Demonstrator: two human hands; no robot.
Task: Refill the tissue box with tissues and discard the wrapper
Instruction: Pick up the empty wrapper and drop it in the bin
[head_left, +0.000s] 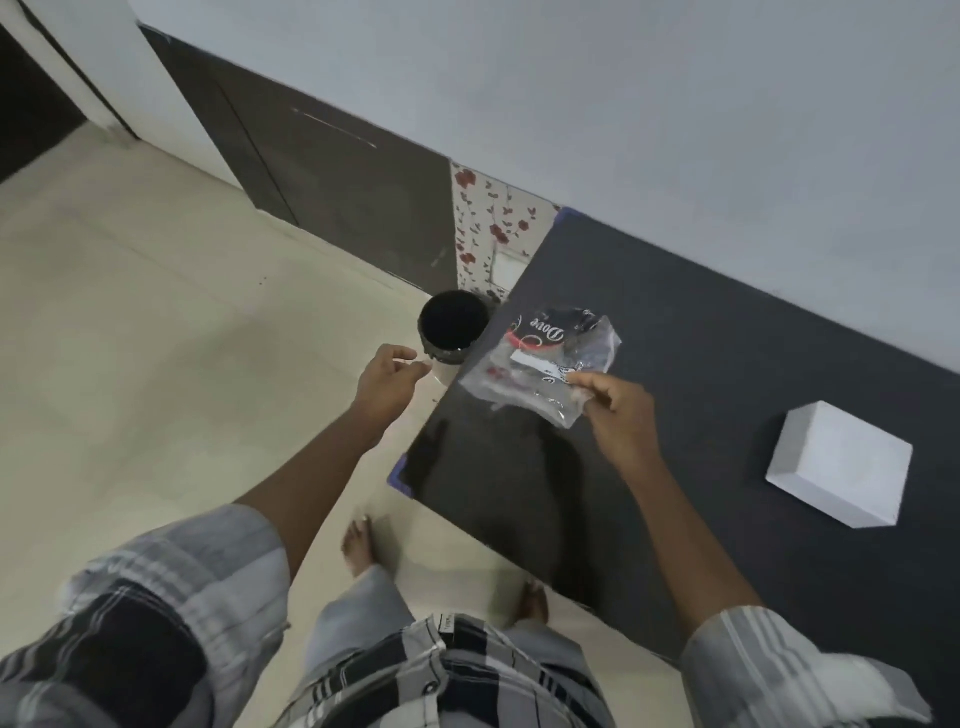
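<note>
A pale cream tiled floor (156, 322) spreads out to the left of the hands and beneath them, its grout lines faint. To the right of the hands stands a dark table (727, 364) with a glossy near edge that mirrors dim shapes. Beyond the hands rises a plain bluish-grey wall (571, 93), lit softly and evenly. Along its foot, farther out and left of the hands, runs a dark brown panel (337, 171), and just beside that a narrow strip of wallpaper (488, 228) printed with red flowers on trailing stems. At the far upper left stands a white door frame (150, 98), with darkness beside it.
</note>
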